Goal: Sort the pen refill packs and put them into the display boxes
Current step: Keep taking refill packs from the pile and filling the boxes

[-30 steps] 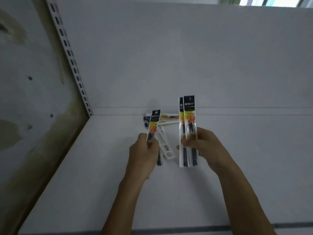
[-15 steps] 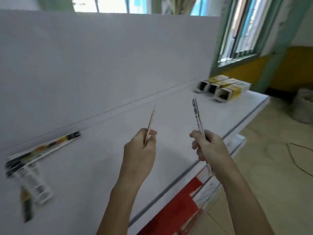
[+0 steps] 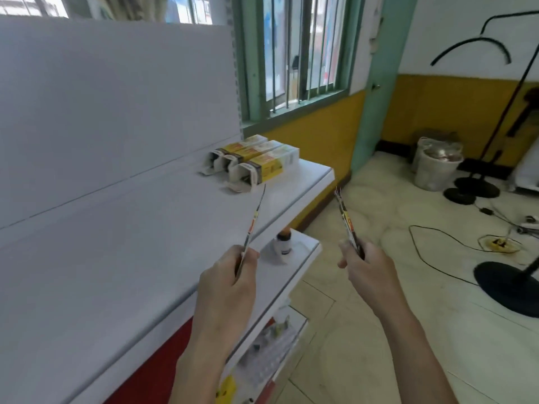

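My left hand point(image 3: 230, 284) pinches one thin pen refill pack point(image 3: 254, 220), seen edge-on and pointing up over the white shelf point(image 3: 122, 258). In my right hand point(image 3: 366, 268) is a small stack of refill packs point(image 3: 347, 221), also edge-on, held out past the shelf's front edge. Three open yellow-and-white display boxes point(image 3: 256, 163) lie side by side at the shelf's far right end, their open mouths facing me. Both hands are well short of the boxes.
A lower shelf point(image 3: 294, 258) carries a small white bottle point(image 3: 283, 246). The shelf's white back panel point(image 3: 116, 91) rises on the left. On the floor to the right are a black stand base point(image 3: 507, 287), cables point(image 3: 437, 246) and a white bin point(image 3: 436, 167).
The view has swung right, away from the loose packs on the shelf, and the display boxes are now closer. Both hands still hold their packs, now seen edge-on.
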The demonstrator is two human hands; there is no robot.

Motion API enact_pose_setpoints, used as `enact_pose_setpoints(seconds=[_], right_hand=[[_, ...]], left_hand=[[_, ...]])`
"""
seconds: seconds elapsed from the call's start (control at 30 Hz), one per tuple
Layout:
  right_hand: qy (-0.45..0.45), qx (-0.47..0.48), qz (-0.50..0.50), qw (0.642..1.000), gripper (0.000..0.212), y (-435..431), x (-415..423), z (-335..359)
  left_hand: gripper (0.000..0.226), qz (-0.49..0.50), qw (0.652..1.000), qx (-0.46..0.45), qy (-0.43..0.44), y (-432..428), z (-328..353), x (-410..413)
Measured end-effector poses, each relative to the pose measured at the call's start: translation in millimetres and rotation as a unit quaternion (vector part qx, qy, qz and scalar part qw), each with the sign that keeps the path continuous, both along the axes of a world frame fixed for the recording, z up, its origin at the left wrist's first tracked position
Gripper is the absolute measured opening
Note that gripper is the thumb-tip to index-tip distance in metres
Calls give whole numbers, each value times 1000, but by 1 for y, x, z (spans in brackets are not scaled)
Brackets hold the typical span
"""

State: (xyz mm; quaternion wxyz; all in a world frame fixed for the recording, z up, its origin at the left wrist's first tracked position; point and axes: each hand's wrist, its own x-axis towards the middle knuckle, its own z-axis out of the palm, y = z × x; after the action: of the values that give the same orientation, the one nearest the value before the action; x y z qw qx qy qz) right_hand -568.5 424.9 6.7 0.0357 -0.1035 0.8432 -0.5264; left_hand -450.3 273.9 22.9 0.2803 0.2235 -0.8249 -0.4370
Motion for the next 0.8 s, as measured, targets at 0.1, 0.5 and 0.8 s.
enact_pose_setpoints(seconds=[0.1,0.5,0.8], right_hand=[[-10,5,-7,1000,26,22,-35,3],[23,-84,106,991,27,-42,-171,13],[189,57,151,969,23,-112,-266,36]], left_hand=[[31,-6,1000,16,-18,17,-5,-34],[30,91,994,-11,-62,-35,0,-158],[15,225,971,-57,-58,-84,8,-242]])
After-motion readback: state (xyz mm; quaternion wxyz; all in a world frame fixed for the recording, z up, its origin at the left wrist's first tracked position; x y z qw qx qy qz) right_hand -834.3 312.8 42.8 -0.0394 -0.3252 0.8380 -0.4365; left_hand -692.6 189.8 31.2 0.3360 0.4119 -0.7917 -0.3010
